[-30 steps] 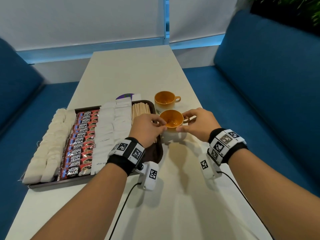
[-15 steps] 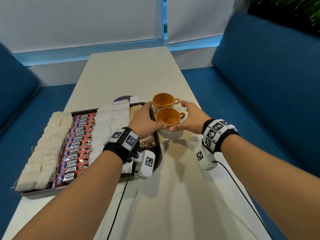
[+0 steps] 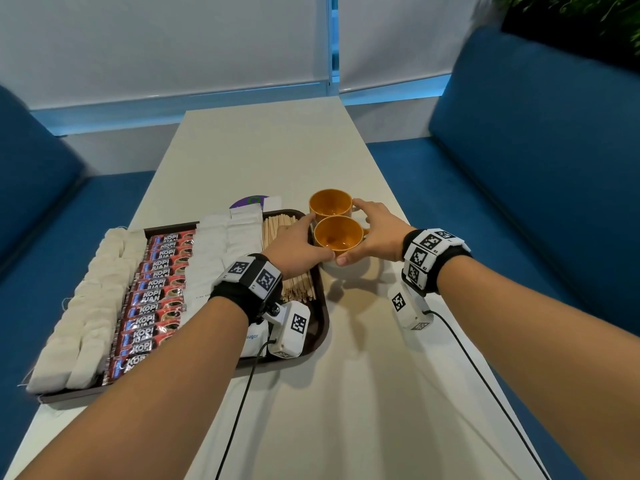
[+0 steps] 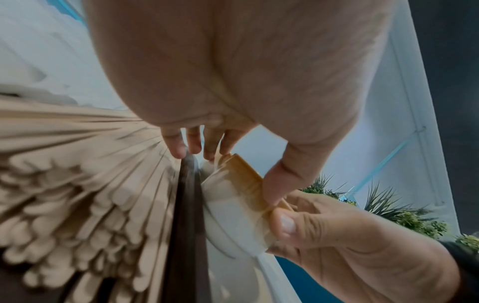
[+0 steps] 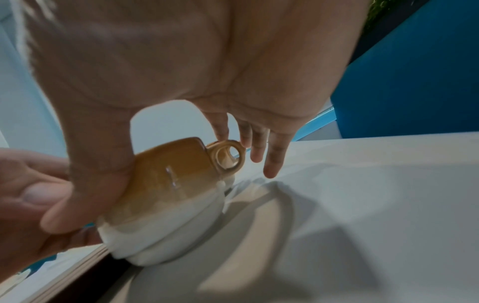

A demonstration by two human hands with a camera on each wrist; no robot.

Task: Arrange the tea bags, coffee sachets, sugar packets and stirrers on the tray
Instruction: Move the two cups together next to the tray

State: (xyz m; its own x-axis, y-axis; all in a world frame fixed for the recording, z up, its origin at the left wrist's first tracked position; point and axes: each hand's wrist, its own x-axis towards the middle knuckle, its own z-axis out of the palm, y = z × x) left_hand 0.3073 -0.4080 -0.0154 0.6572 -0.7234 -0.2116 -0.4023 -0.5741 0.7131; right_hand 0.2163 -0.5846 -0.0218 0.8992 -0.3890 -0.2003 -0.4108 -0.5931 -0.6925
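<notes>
A dark brown tray point(image 3: 320, 317) holds rows of white tea bags point(image 3: 79, 306), red coffee sachets point(image 3: 152, 296), white sugar packets point(image 3: 214, 251) and wooden stirrers point(image 3: 277, 226) point(image 4: 77, 164). Right of the tray stand two orange cups. The near cup point(image 3: 337, 235) point(image 4: 243, 178) point(image 5: 176, 170) sits on the table against the far cup point(image 3: 329, 202). My left hand point(image 3: 304, 240) flanks its left side above the stirrers, my right hand point(image 3: 374, 230) its right side. Both thumbs press its near wall. The fingers are straight; the right ones reach past the handle to the far cup.
A purple disc with a white card point(image 3: 249, 201) lies just behind the tray. The long white table point(image 3: 263, 143) runs away from me between two blue benches point(image 3: 519, 150). Cables trail from both wrist cameras across the near table.
Both hands have carried the near cup away from me until it sits beside the far cup. The fingers, pinched on the cup before, now lie straighter.
</notes>
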